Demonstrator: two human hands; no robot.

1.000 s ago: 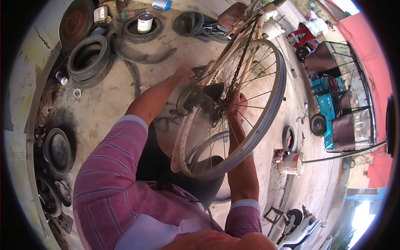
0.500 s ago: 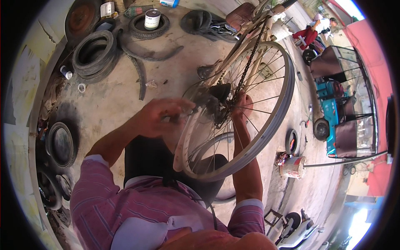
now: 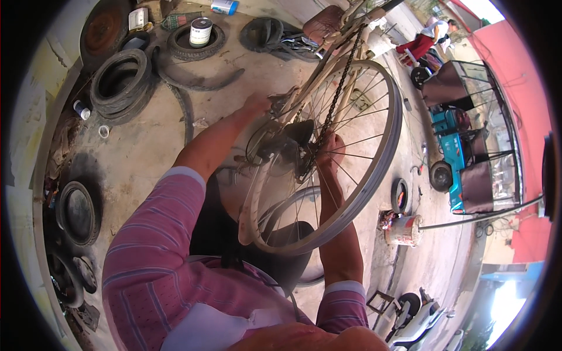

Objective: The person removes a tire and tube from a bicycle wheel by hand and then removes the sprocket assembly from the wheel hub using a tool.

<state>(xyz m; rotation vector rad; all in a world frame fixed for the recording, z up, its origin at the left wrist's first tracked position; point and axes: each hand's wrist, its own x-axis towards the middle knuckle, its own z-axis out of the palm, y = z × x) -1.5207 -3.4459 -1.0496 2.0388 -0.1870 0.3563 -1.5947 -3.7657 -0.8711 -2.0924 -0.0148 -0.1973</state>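
A bicycle wheel [image 3: 394,105] with a bare grey rim stands tilted in front of the person, between the two forearms, its spokes crossing over the right hand. A dark chain [image 3: 335,93] runs from the hub area [image 3: 301,131] toward the far side, along the pale bicycle frame [image 3: 319,70].

The left hand [image 3: 257,106] reaches to the far left of the wheel, beside a dark pedal-like part [image 3: 284,102]. Motion blur covers its fingers, so I cannot tell how far open they are or whether they grip the part. The right hand [image 3: 331,149] is just right of the hub, partly behind the spokes. Its fingers are bent and mostly closed, close against the chain and hub; whether they clasp anything firmly cannot be told.

Printing shows on a few things. At the far left, a can [image 3: 201,34] with a dark top and a pale label bearing dark print stands within a tyre [image 3: 196,54]. A blue-and-white container [image 3: 224,6] lies farther off, its markings too small to tell. Left of the stacked tyres [image 3: 126,108] lies a small dark-and-white container [image 3: 81,109]. On the right, a pale bucket [image 3: 404,231] carries worn reddish marks.
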